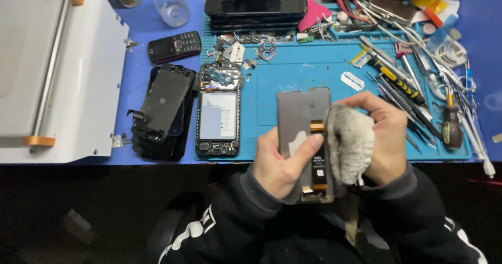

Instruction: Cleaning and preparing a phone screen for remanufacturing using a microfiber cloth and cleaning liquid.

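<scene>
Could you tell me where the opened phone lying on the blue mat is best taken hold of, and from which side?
Probably by its two long side rails, from above. The opened phone lies flat on the blue mat with its insides facing up, so the frame edges look safest. A stack of dark screens crowds its left edge.

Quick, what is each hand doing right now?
Left hand: closed around the phone screen panel, thumb across its back.
Right hand: closed on a grey cloth, pressed against the panel's edge.
</scene>
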